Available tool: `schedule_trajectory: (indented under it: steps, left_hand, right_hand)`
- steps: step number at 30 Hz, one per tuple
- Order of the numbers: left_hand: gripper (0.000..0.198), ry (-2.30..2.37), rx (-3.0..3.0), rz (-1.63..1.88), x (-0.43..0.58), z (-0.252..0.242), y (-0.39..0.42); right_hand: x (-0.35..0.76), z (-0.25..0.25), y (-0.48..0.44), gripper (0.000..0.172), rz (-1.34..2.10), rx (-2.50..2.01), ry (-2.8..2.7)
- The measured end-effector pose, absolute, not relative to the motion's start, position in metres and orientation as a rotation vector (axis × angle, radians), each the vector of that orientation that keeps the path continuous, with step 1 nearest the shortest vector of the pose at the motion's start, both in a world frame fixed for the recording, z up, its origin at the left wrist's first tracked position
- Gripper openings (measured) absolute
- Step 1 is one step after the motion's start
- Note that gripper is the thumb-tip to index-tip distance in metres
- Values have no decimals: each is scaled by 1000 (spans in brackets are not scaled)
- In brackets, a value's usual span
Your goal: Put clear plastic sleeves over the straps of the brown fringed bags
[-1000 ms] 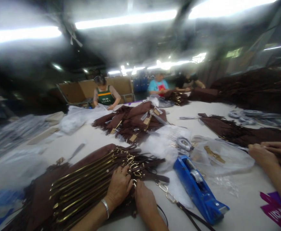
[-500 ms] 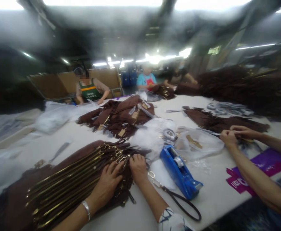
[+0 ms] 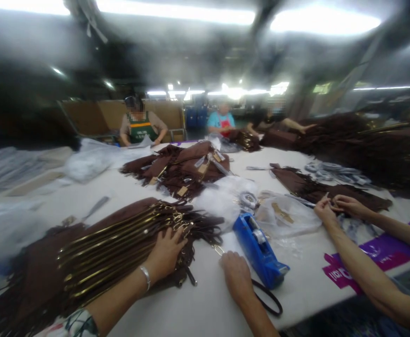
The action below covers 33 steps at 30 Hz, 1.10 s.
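My left hand (image 3: 168,248) lies with its fingers spread on a stack of brown fringed bags (image 3: 117,252) with gold zippers, close to their metal clasps (image 3: 177,217). To the right of the stack, my right hand (image 3: 236,276) is down on the table, fingers curled over the clasp end of a dark wrist strap (image 3: 273,306). The strap's loop shows beside the hand; its clasp is hidden beneath. Just past my right fingertips lies a gold oval ring (image 3: 218,250). Against this hand's right side stands a blue tape dispenser (image 3: 261,252).
A co-worker's hands (image 3: 336,208) handle something small at the right, above a purple printed bag (image 3: 380,248). Clear plastic bags (image 3: 285,215) and a pile of tagged brown bags (image 3: 180,168) occupy mid-table. Other people (image 3: 143,124) work at the far side.
My right hand has left the bags' clasps and moved right and down onto the wrist strap. My left hand has stayed on the stack, its fingers more spread. The view has shifted slightly.
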<state>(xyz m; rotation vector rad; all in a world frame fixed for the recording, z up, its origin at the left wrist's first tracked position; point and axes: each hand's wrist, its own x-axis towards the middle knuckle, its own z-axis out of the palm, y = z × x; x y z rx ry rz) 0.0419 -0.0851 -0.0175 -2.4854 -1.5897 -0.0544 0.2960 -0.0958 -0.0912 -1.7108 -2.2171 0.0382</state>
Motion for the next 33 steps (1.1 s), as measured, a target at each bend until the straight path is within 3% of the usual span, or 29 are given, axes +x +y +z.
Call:
schedule_trajectory:
  steps: [3,6,9,13,18,27,33]
  left_hand:
    - [49,-1550,-2554,-259,52,-2,-101]
    - [37,-1620,-2713,-679,72,9,-120]
    - [20,-2090,-2900,-1220,91,4,-129]
    - [17,-2759,-2777,-1655,96,-16,-128]
    - [14,-2707,-2885,-1631,89,-25,-131]
    - [13,-1923,-3077,-1307,94,-13,-130]
    - [18,-1704,-3200,-1011,86,-15,-137]
  right_hand:
    - [289,-77,-102,17,243,-1560,-2171]
    - [280,-61,-110,27,740,-1345,-1979]
    - [269,-49,-120,34,1033,-1219,-1911]
    - [260,-40,-133,27,1044,-1148,-1949]
    - [265,-43,-142,21,1245,-1025,-1827]
    - [284,-48,-136,32,2033,-777,-1186]
    - [282,-53,-142,33,2202,-702,-1086]
